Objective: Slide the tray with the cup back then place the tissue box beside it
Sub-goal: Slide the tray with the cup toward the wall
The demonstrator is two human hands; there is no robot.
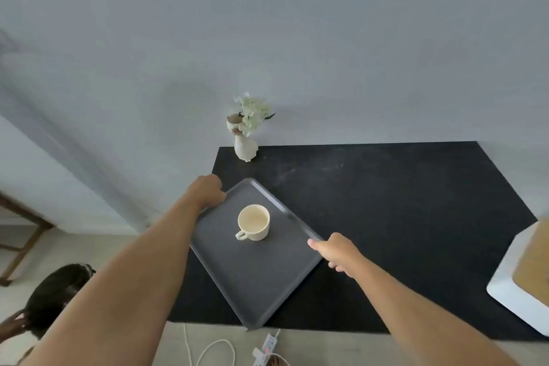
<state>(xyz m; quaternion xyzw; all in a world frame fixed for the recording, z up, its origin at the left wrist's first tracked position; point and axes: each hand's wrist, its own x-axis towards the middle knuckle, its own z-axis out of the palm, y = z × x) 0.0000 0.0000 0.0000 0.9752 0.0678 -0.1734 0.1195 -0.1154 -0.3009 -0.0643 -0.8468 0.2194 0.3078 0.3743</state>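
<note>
Both bare forearms reached in from the bottom edge toward the grey tray (pixel 252 270), which lay turned at an angle on the black table (pixel 401 217), its near corner poking just past the table's front edge. At the tray's far-left edge the left hand (pixel 209 190) was curled over the rim, fingers closed on it. At the tray's right-hand edge the right hand (pixel 338 251) was also closed on the rim, thumb on top and the other fingers tucked beneath. A cream cup (pixel 253 222) stood upright on the tray, a little toward the tray's far half, handle pointing to the near left; it looked empty.

Beyond the tray's far corner, at the back-left corner of the table against the wall, stood a white vase (pixel 245 150) holding pale flowers. Well to the right of the tray, at the table's right edge and partly cut off by the frame, sat the tissue box (pixel 523 279), white with a tan top. Below the tray's near corner, on the floor, lay a white power strip (pixel 267 348) with looping cables. Left of the tray, down on the floor, a dark rounded object was visible, too blurred to identify.
</note>
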